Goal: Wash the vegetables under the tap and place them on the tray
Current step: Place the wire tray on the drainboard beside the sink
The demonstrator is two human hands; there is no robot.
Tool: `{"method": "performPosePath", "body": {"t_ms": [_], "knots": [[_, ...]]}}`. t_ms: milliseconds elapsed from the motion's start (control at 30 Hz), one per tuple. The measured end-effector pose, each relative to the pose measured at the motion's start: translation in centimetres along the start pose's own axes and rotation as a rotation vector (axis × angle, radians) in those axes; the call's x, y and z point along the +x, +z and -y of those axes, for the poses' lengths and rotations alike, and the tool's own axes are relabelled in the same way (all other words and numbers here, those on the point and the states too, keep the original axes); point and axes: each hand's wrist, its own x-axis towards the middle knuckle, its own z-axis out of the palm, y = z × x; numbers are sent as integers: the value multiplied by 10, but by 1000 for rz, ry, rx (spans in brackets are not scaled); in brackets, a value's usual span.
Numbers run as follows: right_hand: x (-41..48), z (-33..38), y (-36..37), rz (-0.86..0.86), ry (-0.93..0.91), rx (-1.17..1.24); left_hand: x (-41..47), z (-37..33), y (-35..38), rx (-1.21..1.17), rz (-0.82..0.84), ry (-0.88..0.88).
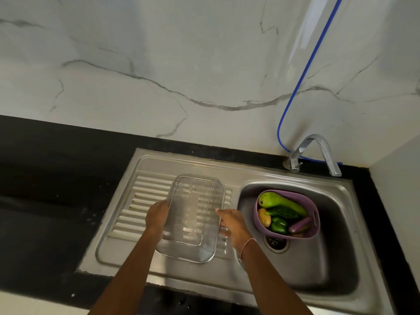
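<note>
Reaching in from below, the left hand (156, 215) is curling its fingers round the left rim of the mesh tray (193, 223) on the drainboard (141, 201). The right hand (233, 225) is touching the right rim with nearly straight fingers. Vegetables (281, 205) are sitting in a purple basket (317, 220) in the sink basin (336, 258).

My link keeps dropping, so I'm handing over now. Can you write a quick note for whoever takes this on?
Hands: the left hand grips the tray by its left edge; the right hand, fingers straight, touches its right edge.
Things: the tray lies on the draining board. The vegetables sit in the basket in the sink. No water shows at the tap.
Done: tray set out.
Left: wash every vegetable, move each to the tray.
</note>
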Motion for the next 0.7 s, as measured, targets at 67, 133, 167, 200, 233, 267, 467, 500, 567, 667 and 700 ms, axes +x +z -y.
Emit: {"method": "performPosePath", "body": {"t_ms": [67, 133, 167, 200, 233, 267, 467, 500, 567, 667, 700], "knots": [[-9, 9, 4, 35, -11, 66, 16, 13, 0, -101, 58, -53], [-25, 29, 10, 117, -45, 217, 8, 10, -7, -198, 104, -138], [-34, 41, 13, 173, -76, 291, -7, 2, -11, -239, 131, -161], [-46, 56, 15, 221, -124, 307, -23, -6, -13, -276, 165, -188], [-59, 72, 17, 263, -185, 276, -35, -12, -13, -332, 208, -195], [-72, 88, 17, 287, -262, 196, -41, -13, -13, -403, 244, -181], [-117, 155, -14, 468, -904, -570, -36, -21, -41, -948, 389, -113], [-115, 155, -24, 478, -947, -664, -31, -21, -49, -978, 423, -91], [-99, 143, -45, 466, -1026, -782, -25, -20, -64, -931, 513, 12], [-59, 104, -61, 416, -1187, -956, -27, -16, -74, -767, 574, 102], [-45, 89, -63, 404, -1209, -986, -30, -14, -71, -688, 560, 136]]}}
